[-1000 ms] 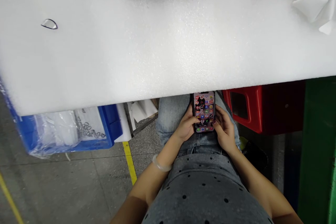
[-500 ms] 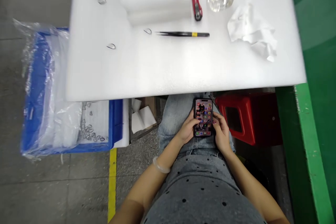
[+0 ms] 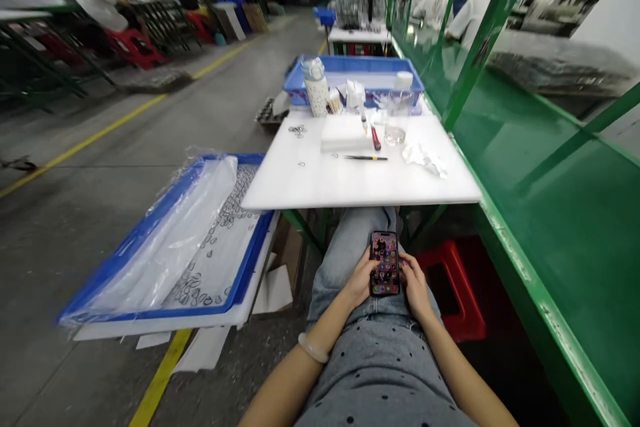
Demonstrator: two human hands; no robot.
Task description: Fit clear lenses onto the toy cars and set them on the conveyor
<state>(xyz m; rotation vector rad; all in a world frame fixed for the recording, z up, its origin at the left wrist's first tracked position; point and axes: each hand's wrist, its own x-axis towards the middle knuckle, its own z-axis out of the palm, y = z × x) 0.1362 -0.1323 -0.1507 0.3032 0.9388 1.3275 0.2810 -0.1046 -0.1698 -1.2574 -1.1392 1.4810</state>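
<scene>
A smartphone (image 3: pixel 385 264) with a lit screen of app icons rests over my lap, below the table's front edge. My left hand (image 3: pixel 359 280) is closed around its left side, the thumb reaching over the screen. On the opposite edge, my right hand (image 3: pixel 414 283) grips the phone with bent fingers. Beyond them on the white tabletop (image 3: pixel 320 190) lie black tweezers (image 3: pixel 366 158) with a yellow band and a red utility knife (image 3: pixel 375 139). A few small wire loops (image 3: pixel 298 131) are piled at the far left of the table.
At my left, a blue tray (image 3: pixel 250 267) holds many loops under plastic film. A clear cup (image 3: pixel 396 121), crumpled tissue (image 3: pixel 425 159) and patterned bottle (image 3: pixel 316 90) stand or lie on the table. A red stool (image 3: pixel 463 293) and green frame (image 3: pixel 540 307) are at right. Other people sit farther off.
The view has tilted up, bringing the far table end, the aisle and other people into sight. Both hands keep holding the smartphone in my lap.
</scene>
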